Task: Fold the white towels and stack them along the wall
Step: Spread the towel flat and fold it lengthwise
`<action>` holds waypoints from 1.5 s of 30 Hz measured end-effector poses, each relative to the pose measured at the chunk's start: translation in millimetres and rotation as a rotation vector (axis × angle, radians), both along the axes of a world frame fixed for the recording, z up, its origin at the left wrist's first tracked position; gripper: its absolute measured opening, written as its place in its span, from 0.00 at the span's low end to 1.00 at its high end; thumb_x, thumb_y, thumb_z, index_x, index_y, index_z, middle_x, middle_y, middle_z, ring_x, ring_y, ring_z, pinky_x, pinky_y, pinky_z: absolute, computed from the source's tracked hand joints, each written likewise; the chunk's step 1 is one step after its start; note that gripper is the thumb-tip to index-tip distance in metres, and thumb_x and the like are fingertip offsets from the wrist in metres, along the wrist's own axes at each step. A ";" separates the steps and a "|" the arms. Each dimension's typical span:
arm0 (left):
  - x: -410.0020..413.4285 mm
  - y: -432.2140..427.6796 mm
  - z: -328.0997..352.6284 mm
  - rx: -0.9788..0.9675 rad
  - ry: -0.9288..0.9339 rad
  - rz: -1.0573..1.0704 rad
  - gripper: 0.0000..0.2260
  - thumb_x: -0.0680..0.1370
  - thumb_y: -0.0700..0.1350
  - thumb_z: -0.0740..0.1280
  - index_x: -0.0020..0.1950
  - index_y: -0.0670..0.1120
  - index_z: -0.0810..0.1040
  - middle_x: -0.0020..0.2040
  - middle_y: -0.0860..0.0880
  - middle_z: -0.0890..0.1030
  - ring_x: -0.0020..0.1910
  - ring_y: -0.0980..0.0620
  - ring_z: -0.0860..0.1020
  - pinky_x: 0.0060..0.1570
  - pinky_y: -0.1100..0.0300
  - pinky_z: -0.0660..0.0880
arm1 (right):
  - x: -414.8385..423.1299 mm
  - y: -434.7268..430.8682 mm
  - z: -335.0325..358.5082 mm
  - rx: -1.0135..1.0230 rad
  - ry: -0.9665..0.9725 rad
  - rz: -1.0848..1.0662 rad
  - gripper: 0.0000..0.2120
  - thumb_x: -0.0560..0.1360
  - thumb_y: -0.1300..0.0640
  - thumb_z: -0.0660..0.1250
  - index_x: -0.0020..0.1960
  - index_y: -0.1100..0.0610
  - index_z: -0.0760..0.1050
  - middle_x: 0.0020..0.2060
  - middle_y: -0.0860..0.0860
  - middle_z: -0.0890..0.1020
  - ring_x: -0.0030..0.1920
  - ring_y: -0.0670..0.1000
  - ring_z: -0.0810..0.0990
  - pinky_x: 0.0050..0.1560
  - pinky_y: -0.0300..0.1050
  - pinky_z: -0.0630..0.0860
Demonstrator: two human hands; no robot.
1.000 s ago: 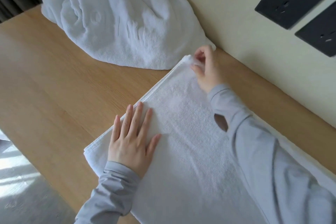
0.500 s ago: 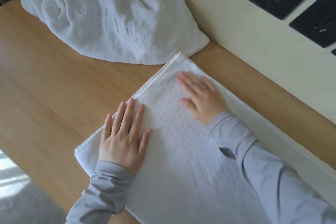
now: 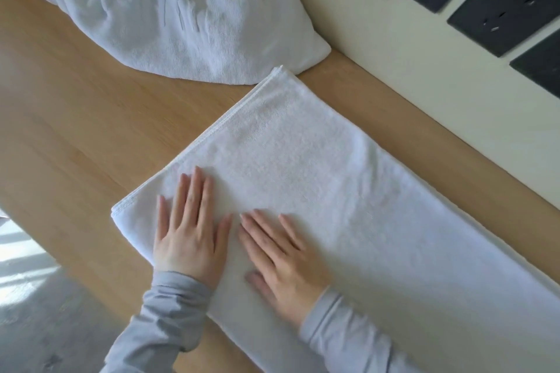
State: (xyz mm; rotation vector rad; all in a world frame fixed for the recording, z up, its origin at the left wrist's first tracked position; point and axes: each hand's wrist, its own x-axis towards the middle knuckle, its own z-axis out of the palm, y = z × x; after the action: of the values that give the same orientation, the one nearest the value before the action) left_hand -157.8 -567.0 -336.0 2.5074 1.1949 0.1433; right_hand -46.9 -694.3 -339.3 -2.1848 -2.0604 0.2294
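Observation:
A white towel [image 3: 318, 166], folded lengthwise into a long strip, lies flat on the wooden table [image 3: 75, 106] and runs diagonally from the far corner toward the lower right. My left hand [image 3: 191, 230] rests palm down on its near left end, fingers spread. My right hand [image 3: 281, 260] lies flat beside it on the same towel, fingers apart. Neither hand grips the cloth. A crumpled heap of white towels [image 3: 169, 12] sits at the far end of the table against the wall.
A cream wall [image 3: 394, 48] borders the table on the right and carries three dark socket plates [image 3: 500, 6]. The table's near left edge drops to a grey floor [image 3: 36, 312] with sunlight on it.
My right hand let go of the towel's far corner and slid back along the towel to lie flat beside my left hand. The left hand stayed pressed on the near end.

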 end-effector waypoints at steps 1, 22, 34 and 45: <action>-0.7 2.1 -2.2 0.009 0.036 0.006 0.31 0.77 0.58 0.46 0.75 0.43 0.57 0.76 0.48 0.55 0.75 0.47 0.51 0.73 0.45 0.44 | 18.2 -9.9 -0.1 -0.020 -0.028 0.013 0.26 0.76 0.47 0.55 0.71 0.57 0.65 0.71 0.51 0.66 0.73 0.51 0.60 0.70 0.57 0.61; 52.2 -125.1 -5.6 0.078 0.082 -0.273 0.26 0.79 0.56 0.44 0.76 0.49 0.55 0.76 0.48 0.55 0.75 0.46 0.51 0.73 0.45 0.47 | 63.6 -133.2 -4.5 0.008 -0.073 -0.313 0.25 0.77 0.49 0.54 0.70 0.60 0.67 0.70 0.54 0.68 0.72 0.54 0.64 0.68 0.60 0.62; 56.5 -130.2 -10.8 0.128 0.139 -0.213 0.27 0.79 0.59 0.42 0.77 0.52 0.50 0.77 0.50 0.51 0.76 0.51 0.47 0.74 0.46 0.43 | 189.8 -249.9 13.1 -0.081 -0.136 -0.977 0.35 0.74 0.43 0.39 0.74 0.65 0.55 0.74 0.60 0.55 0.75 0.58 0.50 0.73 0.62 0.45; 56.3 -127.7 -15.3 0.121 0.086 -0.214 0.26 0.79 0.59 0.44 0.77 0.54 0.50 0.78 0.51 0.52 0.76 0.52 0.47 0.73 0.46 0.43 | 23.7 -272.0 -0.9 -0.113 -0.132 -0.311 0.27 0.78 0.44 0.48 0.72 0.58 0.63 0.72 0.52 0.65 0.72 0.55 0.62 0.68 0.60 0.57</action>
State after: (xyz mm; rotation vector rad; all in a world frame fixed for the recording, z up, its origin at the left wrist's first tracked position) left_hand -101.5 -694.7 -351.3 2.7528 0.9658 0.0542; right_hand -23.2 -966.2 -340.2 -2.6140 -1.7699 0.1766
